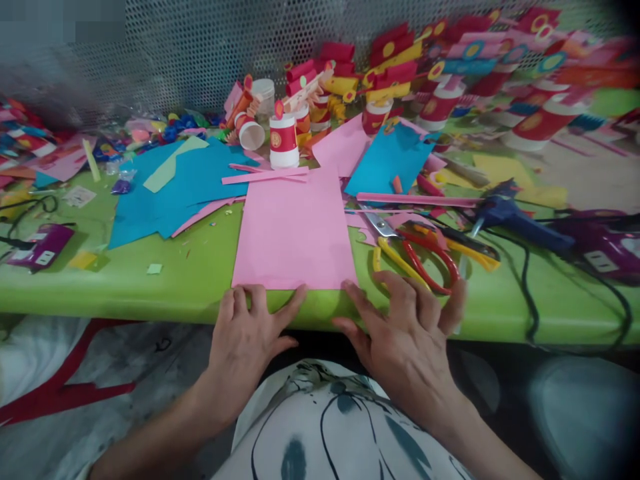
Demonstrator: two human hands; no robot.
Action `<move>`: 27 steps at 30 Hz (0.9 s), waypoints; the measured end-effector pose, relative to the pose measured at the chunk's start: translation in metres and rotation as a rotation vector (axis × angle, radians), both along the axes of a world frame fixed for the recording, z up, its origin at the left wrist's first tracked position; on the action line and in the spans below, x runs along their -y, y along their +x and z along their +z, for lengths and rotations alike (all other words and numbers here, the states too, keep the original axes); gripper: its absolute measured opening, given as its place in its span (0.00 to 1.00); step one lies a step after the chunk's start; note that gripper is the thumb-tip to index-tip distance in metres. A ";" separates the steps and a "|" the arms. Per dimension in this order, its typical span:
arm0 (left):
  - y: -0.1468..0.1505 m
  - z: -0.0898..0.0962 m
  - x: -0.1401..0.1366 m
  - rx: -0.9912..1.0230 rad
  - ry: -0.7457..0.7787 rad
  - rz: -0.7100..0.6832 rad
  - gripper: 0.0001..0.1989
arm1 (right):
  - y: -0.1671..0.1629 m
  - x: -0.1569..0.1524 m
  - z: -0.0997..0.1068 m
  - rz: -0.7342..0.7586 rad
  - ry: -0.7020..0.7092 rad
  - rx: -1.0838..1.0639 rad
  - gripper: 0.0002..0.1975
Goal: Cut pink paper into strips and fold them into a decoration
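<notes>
A pink sheet of paper [296, 230] lies flat on the green table, its near edge close to the table's front edge. My left hand [250, 327] rests at the sheet's lower left corner, fingertips on or just by the near edge, fingers apart. At the lower right corner my right hand [407, 327] touches the paper with its index finger, the other fingers spread. Just beyond that hand lie scissors [417, 257] with red and yellow handles. Narrow pink paper strips [265, 176] cross the sheet's far edge.
Blue paper [195, 177] lies to the left, another blue piece [393, 160] to the right. Decorated red and white cups [284, 141] stand along the back. A blue glue gun [525, 223] with black cords lies at right, and a purple device [43, 247] sits at far left.
</notes>
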State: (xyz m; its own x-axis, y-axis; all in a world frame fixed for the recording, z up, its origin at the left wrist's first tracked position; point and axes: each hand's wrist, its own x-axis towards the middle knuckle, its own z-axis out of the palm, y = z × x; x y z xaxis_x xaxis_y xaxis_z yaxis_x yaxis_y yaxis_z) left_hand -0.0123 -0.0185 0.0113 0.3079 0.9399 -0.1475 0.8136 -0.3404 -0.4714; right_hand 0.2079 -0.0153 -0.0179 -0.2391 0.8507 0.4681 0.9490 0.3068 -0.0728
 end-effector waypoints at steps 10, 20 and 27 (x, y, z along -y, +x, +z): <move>0.001 0.001 0.001 0.044 -0.038 0.019 0.53 | 0.016 -0.048 0.011 0.190 -0.046 -0.097 0.10; -0.003 0.000 0.001 0.061 -0.036 0.001 0.54 | 0.024 -0.073 0.019 0.315 -0.307 -0.075 0.08; -0.004 0.002 0.001 0.094 -0.050 0.000 0.56 | 0.025 -0.080 0.024 0.347 -0.401 0.022 0.09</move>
State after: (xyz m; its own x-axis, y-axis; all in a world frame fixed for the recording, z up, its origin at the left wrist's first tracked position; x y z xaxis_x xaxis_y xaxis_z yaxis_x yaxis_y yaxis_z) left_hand -0.0167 -0.0193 0.0134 0.3223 0.9321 -0.1651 0.8534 -0.3616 -0.3754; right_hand 0.2326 0.0646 0.0066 -0.5441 0.8313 0.1138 0.7994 0.5548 -0.2305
